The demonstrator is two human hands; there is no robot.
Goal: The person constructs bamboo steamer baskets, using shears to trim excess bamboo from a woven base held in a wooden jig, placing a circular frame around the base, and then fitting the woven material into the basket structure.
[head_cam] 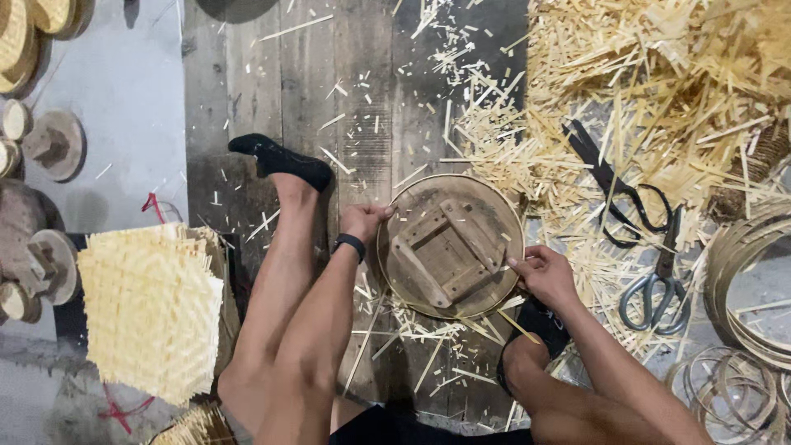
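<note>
Between the person's knees, on the plank floor [272, 99], sits a round wooden mould [449, 245] with a thin bamboo hoop around its rim. Crossed wooden battens show on its upper face, running roughly from ten o'clock to four o'clock.

Going left to right: a stack of woven bamboo mats [148, 309] lies well apart at the disc's nine o'clock. The left hand [364, 221] grips the rim at about ten o'clock, fingers curled together over the edge. The right hand [540, 274] meets the rim at about four o'clock, fingers pinched on the hoop there. The two hands sit nearly opposite each other across the disc, each equally close.

Further right, at three o'clock, black shears [614, 185] and grey-handled scissors [655, 280] lie on the bamboo offcuts [659, 74], near the right hand but untouched. Coiled hoops [746, 272] lie beyond.
</note>
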